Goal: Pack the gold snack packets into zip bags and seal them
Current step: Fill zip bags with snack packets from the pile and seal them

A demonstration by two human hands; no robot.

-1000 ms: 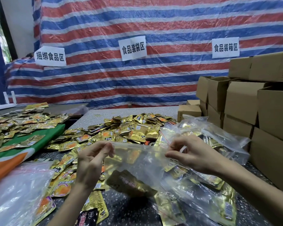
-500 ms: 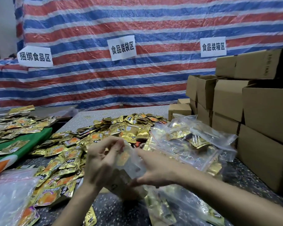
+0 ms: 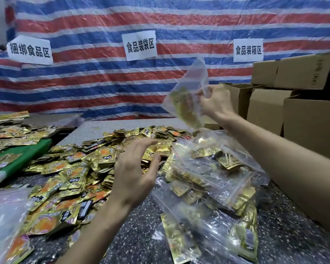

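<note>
Our right hand [image 3: 215, 105], up at one o'clock, has its fingers curled, pinching a filled zip bag [image 3: 185, 100] in the air. Our left hand [image 3: 135, 174] hovers centre-frame above the loose gold packets [image 3: 74, 174] heaped at eight o'clock on the counter [image 3: 141, 235], fingers spread, empty.

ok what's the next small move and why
Probably lower the right hand and set its clear zip bag of gold packets on the heap of packed clear bags below: the bag hangs raised in that grip, the left hand open.
</note>
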